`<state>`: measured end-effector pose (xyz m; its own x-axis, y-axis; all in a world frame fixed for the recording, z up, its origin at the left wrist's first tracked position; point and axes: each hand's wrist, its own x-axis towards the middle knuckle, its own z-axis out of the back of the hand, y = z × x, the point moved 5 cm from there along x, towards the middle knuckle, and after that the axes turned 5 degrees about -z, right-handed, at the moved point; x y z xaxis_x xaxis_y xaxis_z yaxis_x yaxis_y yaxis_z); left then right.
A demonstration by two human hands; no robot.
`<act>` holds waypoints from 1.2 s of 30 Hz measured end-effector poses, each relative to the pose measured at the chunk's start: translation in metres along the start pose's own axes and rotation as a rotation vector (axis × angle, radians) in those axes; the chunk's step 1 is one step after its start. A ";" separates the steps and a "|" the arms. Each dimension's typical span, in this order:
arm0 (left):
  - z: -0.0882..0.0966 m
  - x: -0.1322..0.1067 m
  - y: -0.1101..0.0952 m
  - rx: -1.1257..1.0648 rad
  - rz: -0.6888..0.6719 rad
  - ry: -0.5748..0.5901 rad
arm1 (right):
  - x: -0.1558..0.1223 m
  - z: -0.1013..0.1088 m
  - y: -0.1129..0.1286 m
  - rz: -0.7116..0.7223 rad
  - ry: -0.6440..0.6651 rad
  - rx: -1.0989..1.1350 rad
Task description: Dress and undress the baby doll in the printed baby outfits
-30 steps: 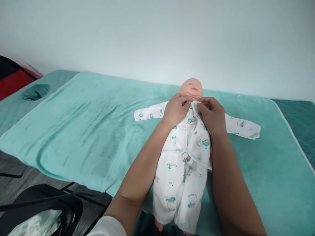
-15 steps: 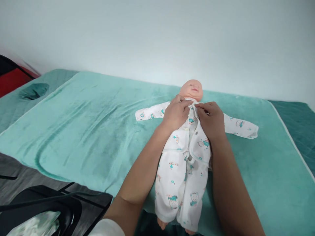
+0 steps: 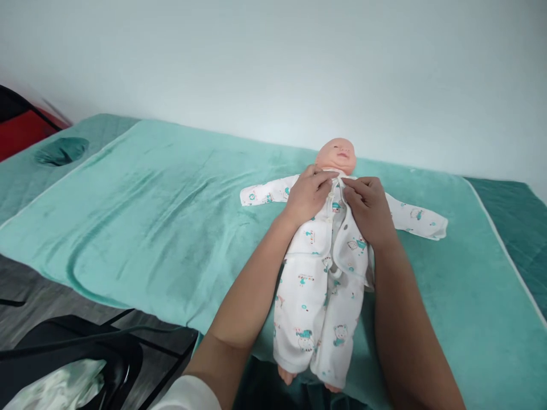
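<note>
Here the wide teal plush blanket (image 3: pixel 141 216) is carrying a bald plastic baby doll (image 3: pixel 337 155) lying lengthwise, head pointing away. Its white printed cotton romper (image 3: pixel 318 290) is gaping mid-front. Left hand (image 3: pixel 308 193) and right hand (image 3: pixel 368 209) are both pinching the collar edges, equally near.

Single head-worn view, looking forward and down, close over bed (image 3: pixel 128 228) (wall behind)

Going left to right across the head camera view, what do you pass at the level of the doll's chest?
Teal blanket → doll's sleeve → left hand → right hand → the other sleeve.
</note>
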<state>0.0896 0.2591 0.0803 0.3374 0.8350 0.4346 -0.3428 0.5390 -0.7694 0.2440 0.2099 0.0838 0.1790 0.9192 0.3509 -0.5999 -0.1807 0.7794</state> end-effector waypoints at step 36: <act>0.010 -0.021 -0.025 -0.135 -0.020 -0.035 | -0.033 0.011 0.013 -0.420 -0.026 0.397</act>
<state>0.0823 0.2287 0.0953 0.3114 0.8287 0.4651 -0.2141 0.5381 -0.8152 0.2389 0.1732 0.0884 0.3602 0.9326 -0.0218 -0.1355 0.0755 0.9879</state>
